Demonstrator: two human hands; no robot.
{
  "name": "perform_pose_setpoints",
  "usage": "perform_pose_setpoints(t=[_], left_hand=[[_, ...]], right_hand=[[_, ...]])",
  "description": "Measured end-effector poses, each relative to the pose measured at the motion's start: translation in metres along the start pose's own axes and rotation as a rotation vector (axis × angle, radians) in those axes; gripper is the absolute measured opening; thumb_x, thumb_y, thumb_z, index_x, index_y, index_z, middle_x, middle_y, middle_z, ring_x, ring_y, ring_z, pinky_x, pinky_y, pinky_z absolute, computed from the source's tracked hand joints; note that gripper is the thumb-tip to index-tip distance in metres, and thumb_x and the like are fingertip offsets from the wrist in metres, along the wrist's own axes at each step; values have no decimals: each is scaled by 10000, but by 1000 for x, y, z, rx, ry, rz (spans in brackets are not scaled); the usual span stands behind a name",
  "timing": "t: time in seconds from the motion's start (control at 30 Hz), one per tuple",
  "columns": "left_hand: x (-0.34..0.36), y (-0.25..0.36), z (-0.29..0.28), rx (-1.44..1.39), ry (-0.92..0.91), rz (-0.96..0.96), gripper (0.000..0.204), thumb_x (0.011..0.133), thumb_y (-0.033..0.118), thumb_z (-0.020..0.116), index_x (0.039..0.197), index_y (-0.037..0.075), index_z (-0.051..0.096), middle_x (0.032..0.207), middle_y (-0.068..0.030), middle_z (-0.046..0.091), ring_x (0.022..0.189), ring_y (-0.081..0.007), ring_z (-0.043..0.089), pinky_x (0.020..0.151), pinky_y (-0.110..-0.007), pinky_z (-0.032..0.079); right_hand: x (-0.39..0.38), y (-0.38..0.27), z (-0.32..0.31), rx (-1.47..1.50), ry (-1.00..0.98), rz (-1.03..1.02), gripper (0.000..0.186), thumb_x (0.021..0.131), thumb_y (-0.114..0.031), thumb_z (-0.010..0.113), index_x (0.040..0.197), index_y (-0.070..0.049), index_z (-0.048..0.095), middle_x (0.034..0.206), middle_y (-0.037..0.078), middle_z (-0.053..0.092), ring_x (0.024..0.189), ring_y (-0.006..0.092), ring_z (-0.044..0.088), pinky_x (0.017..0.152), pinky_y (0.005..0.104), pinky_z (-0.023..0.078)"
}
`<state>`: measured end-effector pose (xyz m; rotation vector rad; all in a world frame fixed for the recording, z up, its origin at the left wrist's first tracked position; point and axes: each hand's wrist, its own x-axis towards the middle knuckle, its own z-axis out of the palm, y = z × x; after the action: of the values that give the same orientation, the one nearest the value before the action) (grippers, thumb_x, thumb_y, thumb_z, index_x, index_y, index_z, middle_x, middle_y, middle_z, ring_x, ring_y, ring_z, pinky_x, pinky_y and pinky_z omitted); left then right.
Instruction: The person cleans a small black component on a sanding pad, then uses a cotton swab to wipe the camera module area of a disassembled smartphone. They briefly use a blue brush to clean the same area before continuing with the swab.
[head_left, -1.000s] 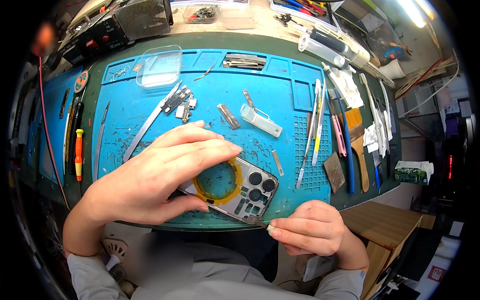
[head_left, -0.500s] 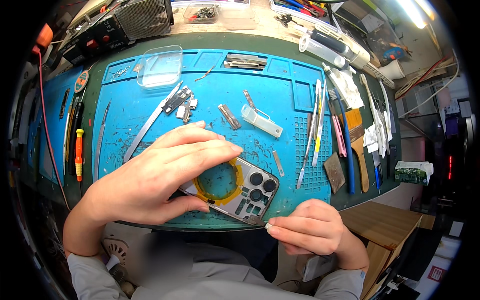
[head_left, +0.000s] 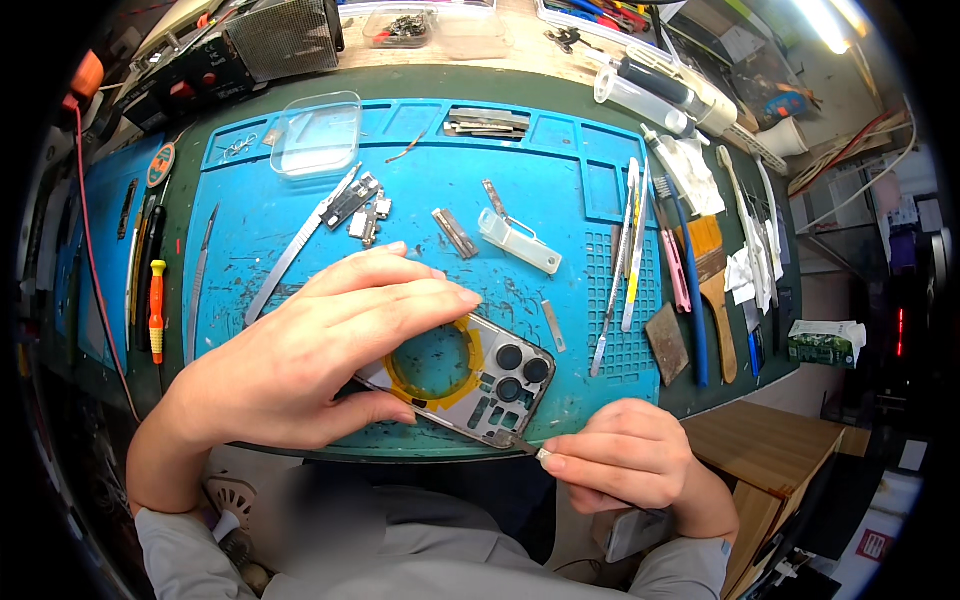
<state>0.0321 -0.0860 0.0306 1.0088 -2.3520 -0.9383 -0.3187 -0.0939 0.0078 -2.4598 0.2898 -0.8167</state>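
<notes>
A phone back panel (head_left: 470, 405) lies on the blue work mat near its front edge. It has a yellow ring round a circular opening and several dark round camera lenses at its right end. My left hand (head_left: 320, 350) grips it across the left part, fingertips at the far edge and thumb along the near edge. My right hand (head_left: 625, 460) pinches a small thin-bladed scraper (head_left: 525, 447), its flat tip against the panel's near right corner. The rest of the scraper's handle is hidden in my fingers.
Beyond the panel lie loose blades (head_left: 455, 233), a clear plastic blade case (head_left: 520, 242), small phone parts (head_left: 352, 202) and steel tweezers (head_left: 295, 255). A clear box (head_left: 318, 135) stands at the back. Rightward are brushes (head_left: 715, 300) and more tweezers (head_left: 635, 250); leftward, an orange screwdriver (head_left: 157, 310).
My right hand and the scraper have shifted very slightly to the right against the panel. My left hand keeps the same hold.
</notes>
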Motion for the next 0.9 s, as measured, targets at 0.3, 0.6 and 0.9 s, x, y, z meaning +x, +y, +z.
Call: perform_pose_setpoints(t=[0.3,0.6,0.9], left_hand=[[-1,0,0,-6,2,-7,879,819,283,913,1561,-19,550,1511,-162,655,1435,-379,575,1281,-555,342],[-1,0,0,-5,0,-3,879,806,262,919,1554,-22,555,1509,-171,655,1428,-389,578,1264,-549,366],[-2,12,-3,184,51,35,893,754,251,946,1530,2,581,1476,-162,666,1339,-381,611,1167,-509,455]], right_hand=[[4,-1,0,0,-15,19,347,768,15,814,1114,29,820,1058,111,806,802,190,734,714,301,604],[3,-1,2,-7,-8,14,371,755,25,814,1126,18,820,1070,103,811,810,188,736,709,295,599],[-1,-1,-1,86,158,95,383,781,40,779,1160,3,806,1056,123,806,784,220,745,673,322,596]])
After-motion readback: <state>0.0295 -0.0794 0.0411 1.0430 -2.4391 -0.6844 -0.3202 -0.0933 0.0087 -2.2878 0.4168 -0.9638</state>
